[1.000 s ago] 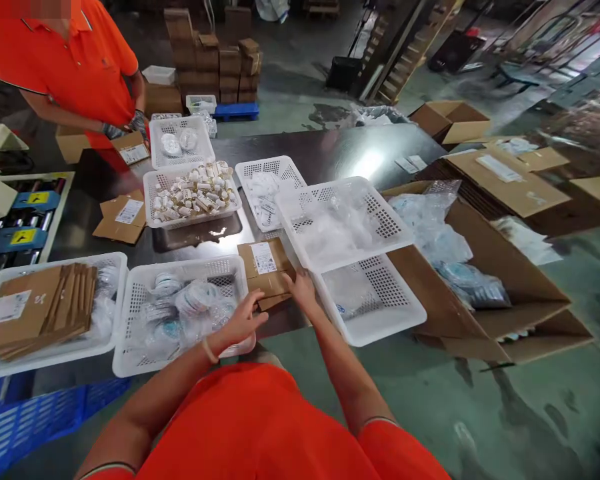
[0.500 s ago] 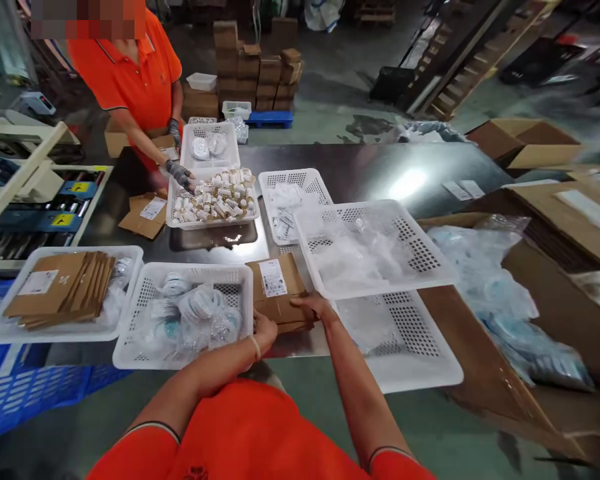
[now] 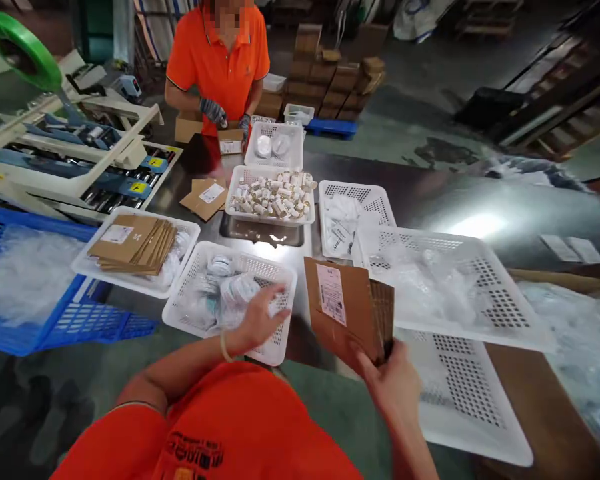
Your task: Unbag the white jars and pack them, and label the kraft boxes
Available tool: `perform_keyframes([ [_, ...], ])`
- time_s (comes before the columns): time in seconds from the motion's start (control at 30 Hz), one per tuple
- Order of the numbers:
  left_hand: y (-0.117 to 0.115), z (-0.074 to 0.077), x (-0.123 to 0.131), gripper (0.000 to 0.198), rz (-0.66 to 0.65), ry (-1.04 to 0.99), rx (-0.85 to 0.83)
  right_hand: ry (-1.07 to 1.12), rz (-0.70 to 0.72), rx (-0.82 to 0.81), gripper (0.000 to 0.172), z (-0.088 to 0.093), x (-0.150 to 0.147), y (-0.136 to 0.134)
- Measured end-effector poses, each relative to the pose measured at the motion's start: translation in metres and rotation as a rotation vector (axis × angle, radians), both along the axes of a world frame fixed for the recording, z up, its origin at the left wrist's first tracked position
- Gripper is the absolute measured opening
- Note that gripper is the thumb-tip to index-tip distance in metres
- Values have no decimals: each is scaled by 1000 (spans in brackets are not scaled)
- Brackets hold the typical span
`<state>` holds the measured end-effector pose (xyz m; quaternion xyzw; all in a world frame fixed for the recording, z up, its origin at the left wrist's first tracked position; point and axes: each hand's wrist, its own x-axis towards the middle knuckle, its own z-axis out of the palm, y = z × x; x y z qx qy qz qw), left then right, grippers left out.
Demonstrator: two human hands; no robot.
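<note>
My right hand [image 3: 393,387] grips a stack of flat brown cardboard boxes [image 3: 347,313] with a white label, lifted and tilted above the table's near edge. My left hand [image 3: 260,319] hovers open, fingers spread, over a white basket of round plastic-wrapped items [image 3: 230,297] just left of the stack. Right of the stack, a white basket of clear bags [image 3: 445,283] rests on another white basket [image 3: 465,393].
A person in an orange shirt [image 3: 219,57] handles a small box at the far end of the dark table [image 3: 430,193]. Other baskets hold small white bottles [image 3: 273,197], flat boxes [image 3: 135,243] and packets [image 3: 343,217]. A blue crate [image 3: 35,293] and a machine [image 3: 75,153] stand left.
My right hand lifted the cardboard stack off the table and tilted it up. My left hand let go and moved over the basket. My view swung left.
</note>
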<state>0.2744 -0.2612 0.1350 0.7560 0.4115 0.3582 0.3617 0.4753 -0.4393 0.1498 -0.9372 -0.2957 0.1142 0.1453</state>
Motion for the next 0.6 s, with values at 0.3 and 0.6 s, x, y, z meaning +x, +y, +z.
perform_keyframes([
  [0.3, 128, 22, -142, 123, -389, -29, 106, 192, 637, 242, 52, 58, -86, 73],
  [0.6, 105, -60, -163, 74, 17, -28, -197, 290, 598, -21, 57, 24, -112, 166],
])
